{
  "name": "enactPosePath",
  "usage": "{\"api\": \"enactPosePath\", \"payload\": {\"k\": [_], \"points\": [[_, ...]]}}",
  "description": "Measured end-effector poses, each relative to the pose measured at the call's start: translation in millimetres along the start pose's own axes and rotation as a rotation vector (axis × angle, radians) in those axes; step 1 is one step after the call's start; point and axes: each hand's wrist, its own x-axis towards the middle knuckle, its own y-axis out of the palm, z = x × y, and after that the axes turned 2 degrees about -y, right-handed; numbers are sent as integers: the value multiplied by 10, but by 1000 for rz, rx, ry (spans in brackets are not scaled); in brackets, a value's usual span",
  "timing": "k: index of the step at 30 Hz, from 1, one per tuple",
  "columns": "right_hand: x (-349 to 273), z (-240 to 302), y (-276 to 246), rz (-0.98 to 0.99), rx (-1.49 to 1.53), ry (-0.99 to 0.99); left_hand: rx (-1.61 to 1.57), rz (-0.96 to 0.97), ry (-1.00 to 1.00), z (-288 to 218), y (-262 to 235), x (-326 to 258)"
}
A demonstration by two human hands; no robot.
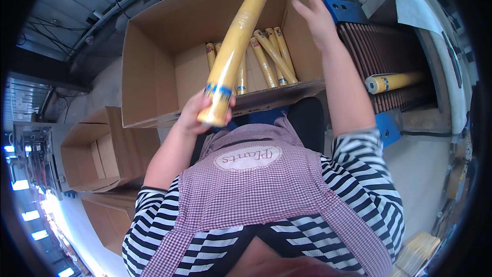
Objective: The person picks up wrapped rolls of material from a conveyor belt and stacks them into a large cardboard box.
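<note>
One long yellow roll (238,41) is slanting over the big open carton (149,64), its near end sitting in the L hand (192,114). L fingers are wrapping round it close to the blue band, i.e. that grip is clamping on the roll. The far end is pointing up & to the R, showing in front of the carton's back wall.

R hand (322,24) is hovering by the carton's R side w/ thumb & fingers spreading apart, nothing btwn them; can't tell if it's touching the carton edge.

Several other yellow rolls (262,64) are lying inside the carton, mostly side by side, w/ one leaning diagonally across its neighbours; the held roll is hiding part of the group.

Over on the R, dark slatted rack (366,43) is running beside the R forearm, w/ a single yellow roll (397,82) resting on it & a blue metal part (344,10) sitting at its far end.

L side: smaller open carton (134,146) is standing near the big one. Person is wearing a checked apron (256,187) over a b/w striped top (369,174).
</note>
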Motion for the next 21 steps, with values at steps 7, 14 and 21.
{"api": "enactPosePath", "payload": {"k": [7, 14, 21], "points": [[-1407, -807, -1983, -1022, -1512, 364, 453, -432, -128, -140, -864, 1457], [-1286, -797, -2325, -924, -886, 865, 973, -817, -256, 24, -876, 2064], [-1381, -989, -1965, -1031, -204, 62, 983, -23, -114, 630, 263, 1714]]}}
